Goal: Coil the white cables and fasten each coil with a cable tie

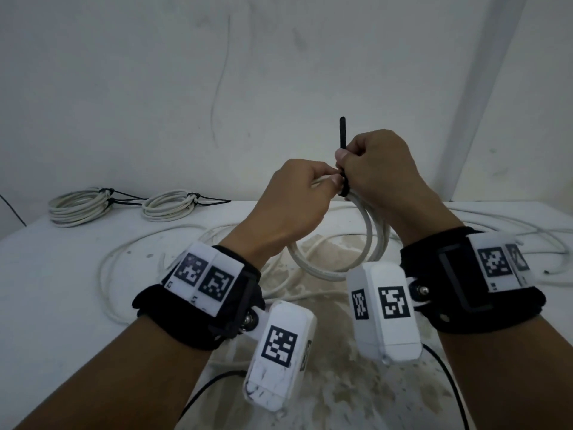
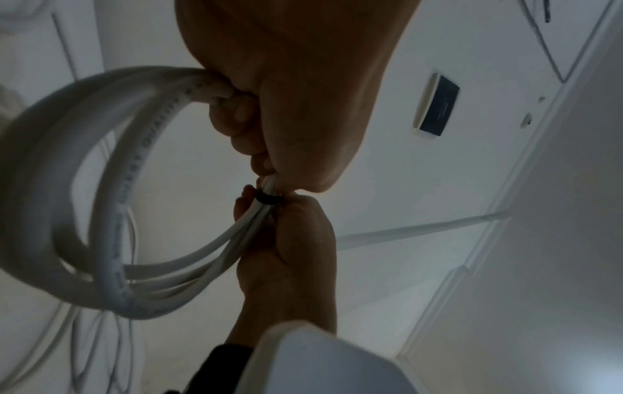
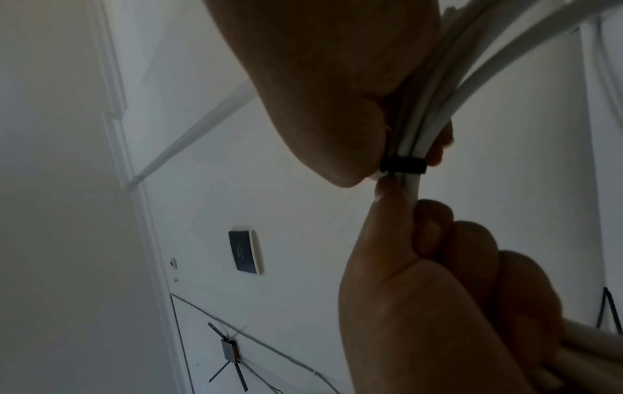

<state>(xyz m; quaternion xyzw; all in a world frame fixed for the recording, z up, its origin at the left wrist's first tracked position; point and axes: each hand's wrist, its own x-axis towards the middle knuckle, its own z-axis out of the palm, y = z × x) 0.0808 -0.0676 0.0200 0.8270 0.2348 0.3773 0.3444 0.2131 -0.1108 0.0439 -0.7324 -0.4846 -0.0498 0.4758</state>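
The left hand (image 1: 294,193) grips the bunched strands of the raised coil (image 1: 369,240), fingers curled round them. The right hand (image 1: 378,169) pinches the black cable tie (image 1: 342,131) looped round the same bunch, its tail pointing up. This looks like the cinching step: the next move probably calls for pulling the tail while the left hand keeps the strands together. Below, loose white cable (image 1: 130,262) sprawls over the bench (image 1: 62,305). At far left two finished coils (image 1: 77,206) lie side by side, already tied.
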